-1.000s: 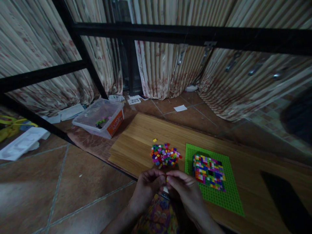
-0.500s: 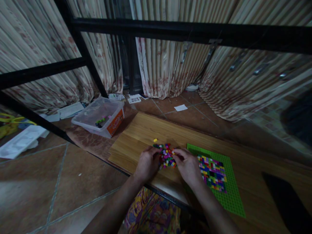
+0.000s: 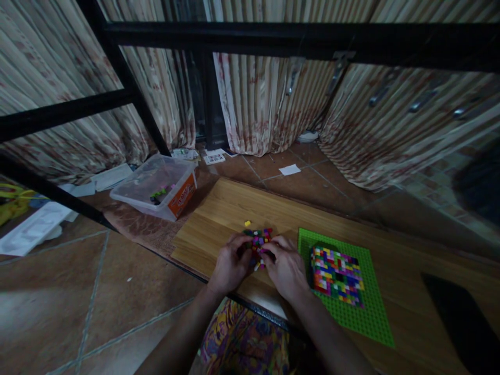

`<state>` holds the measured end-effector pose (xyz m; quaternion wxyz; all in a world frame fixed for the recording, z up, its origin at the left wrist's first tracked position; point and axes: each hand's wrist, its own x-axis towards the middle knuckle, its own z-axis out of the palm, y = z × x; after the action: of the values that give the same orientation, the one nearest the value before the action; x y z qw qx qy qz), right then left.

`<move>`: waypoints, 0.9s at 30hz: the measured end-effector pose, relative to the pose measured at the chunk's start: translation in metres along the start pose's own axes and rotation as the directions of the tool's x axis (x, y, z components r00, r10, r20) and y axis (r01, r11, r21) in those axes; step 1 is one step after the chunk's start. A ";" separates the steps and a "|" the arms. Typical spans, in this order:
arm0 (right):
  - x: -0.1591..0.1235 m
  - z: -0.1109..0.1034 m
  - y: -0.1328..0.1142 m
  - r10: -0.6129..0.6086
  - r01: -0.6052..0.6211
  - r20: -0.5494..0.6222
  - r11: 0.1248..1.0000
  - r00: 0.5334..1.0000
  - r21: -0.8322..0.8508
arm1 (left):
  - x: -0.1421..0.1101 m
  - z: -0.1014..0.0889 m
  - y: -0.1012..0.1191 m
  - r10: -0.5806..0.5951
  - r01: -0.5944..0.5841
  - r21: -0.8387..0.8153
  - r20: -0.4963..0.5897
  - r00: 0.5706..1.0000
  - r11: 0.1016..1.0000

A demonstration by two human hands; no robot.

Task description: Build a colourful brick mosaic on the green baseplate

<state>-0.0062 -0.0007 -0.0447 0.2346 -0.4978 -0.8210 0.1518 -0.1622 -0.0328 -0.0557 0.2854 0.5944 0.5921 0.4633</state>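
Both hands work at a loose pile of small multicoloured toy bricks (image 3: pixel 258 240) on the wooden board. My left hand (image 3: pixel 231 264) lies at the pile's left side, fingers curled in; whether a brick is in them is hidden. My right hand (image 3: pixel 287 266) reaches in from the right, thumb and forefinger closed round a small pinkish-purple brick at the pile. To the right, a low square build of mixed bricks (image 3: pixel 338 275), with a dark gap near its middle, stands on a green studded baseplate (image 3: pixel 373 317). One yellow brick (image 3: pixel 247 223) sits apart behind the pile.
A clear plastic tub (image 3: pixel 156 182) with an orange label and a few pieces inside stands beyond the wooden board (image 3: pixel 219 208). A dark flat object (image 3: pixel 455 312) lies at the right. Black metal bars (image 3: pixel 250 36) and curtains stand behind; papers lie on the tiled floor.
Both hands were together at the near edge, fingertips on a small piece, then moved forward to the pile. Since then they have shifted slightly left, uncovering more of the brick build.
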 end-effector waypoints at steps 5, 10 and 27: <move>0.001 -0.002 -0.003 0.001 0.003 -0.045 0.996 0.999 0.092 | -0.004 0.001 -0.005 -0.021 0.020 -0.067 0.000 1.000 0.998; -0.008 -0.011 -0.014 0.142 -0.094 -0.099 0.919 0.985 0.384 | -0.006 0.000 -0.008 -0.046 0.042 -0.117 -0.038 0.998 0.992; -0.136 -0.021 0.002 0.394 -0.306 0.014 0.690 0.919 0.656 | -0.076 0.038 0.032 0.074 -0.076 0.030 0.067 0.995 0.997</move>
<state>0.0606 -0.1197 -0.0595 0.4101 -0.5420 -0.5905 0.4352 -0.1044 -0.1025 -0.0588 0.2776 0.6356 0.5671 0.4442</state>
